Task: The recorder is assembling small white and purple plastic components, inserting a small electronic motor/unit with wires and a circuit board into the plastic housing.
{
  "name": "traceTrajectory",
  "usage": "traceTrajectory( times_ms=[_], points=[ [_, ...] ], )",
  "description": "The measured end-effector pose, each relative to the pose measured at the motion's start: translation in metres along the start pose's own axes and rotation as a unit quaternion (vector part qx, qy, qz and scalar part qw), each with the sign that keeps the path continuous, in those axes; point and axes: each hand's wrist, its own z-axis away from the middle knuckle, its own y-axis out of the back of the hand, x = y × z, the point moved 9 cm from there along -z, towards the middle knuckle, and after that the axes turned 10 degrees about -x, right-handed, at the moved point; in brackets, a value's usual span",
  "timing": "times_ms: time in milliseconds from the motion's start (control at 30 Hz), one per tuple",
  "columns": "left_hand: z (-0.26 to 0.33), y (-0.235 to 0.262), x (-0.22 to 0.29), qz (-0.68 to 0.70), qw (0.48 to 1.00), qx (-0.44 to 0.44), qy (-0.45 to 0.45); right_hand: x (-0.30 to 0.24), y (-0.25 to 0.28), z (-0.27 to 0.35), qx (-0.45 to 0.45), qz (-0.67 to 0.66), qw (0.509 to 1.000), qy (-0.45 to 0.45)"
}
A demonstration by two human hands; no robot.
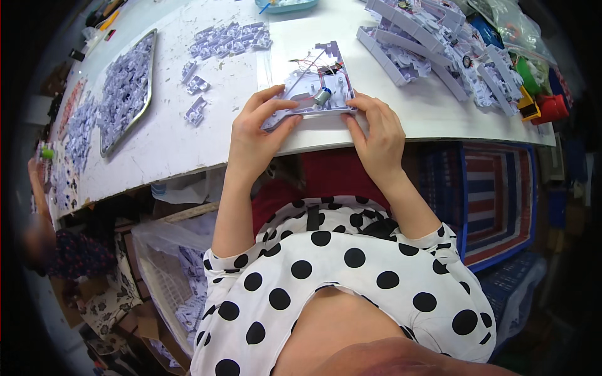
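Both my hands hold a pale lilac plastic housing [342,105] at the near edge of the white table. It is an open shell with thin wires and a small cylindrical motor [322,96] inside. My left hand [257,128] pinches its left near corner, thumb in front and fingers over the side. At the right near corner, my right hand [379,128] has its thumb on the front wall and its fingers along the side. To the left lie several small loose lilac plastic parts [197,84], with a larger cluster [231,39] behind them.
A metal tray [152,69] heaped with small parts stands on the left. Wired housings [433,47] are piled at the right, near a red container [552,109]. A blue-rimmed striped crate [532,207] is below right, a white basket [153,269] below left. Another person's arm [39,188] shows far left.
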Motion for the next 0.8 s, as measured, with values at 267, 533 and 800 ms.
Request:
traceTrajectory(
  times_ms=[267, 533, 800],
  points=[
    [0.004, -0.001, 0.004, 0.003, 1.0, -0.004, -0.02, -0.001, 0.005, 0.007, -0.001, -0.006, 1.0, -0.003],
    [0.015, 0.001, 0.006, 0.029, 0.999, -0.009, -0.011, -0.015, 0.013, 0.009, 0.001, -0.021, 1.0, 0.008],
    [0.004, 0.002, 0.003, 0.035, 0.999, -0.005, -0.005, -0.011, 0.012, 0.0, 0.011, -0.015, 1.0, 0.012]
  ],
)
